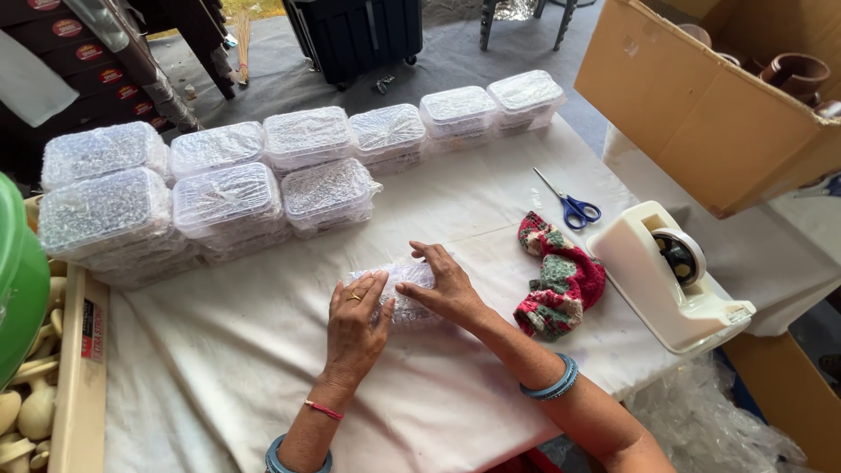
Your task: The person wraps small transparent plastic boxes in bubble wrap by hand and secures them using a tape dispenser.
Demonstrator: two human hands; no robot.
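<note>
- We see two rows of clear bubble-wrapped plastic boxes [229,200] at the white-clothed counter's [219,350] far-left edge.
- Small bubble-wrapped box [405,293] sits mid-counter.
- Left hand [355,328] and right hand [447,285]: fingers flat, spread, pressing its wrap; nothing gripped.

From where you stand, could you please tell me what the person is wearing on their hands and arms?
Both forearms are bare, with no sleeves in view. The left hand has a gold-coloured ring on one finger, a thin red thread around the wrist and a blue bangle further up the forearm. The right hand shows no ring; that forearm carries blue bangles.
</note>
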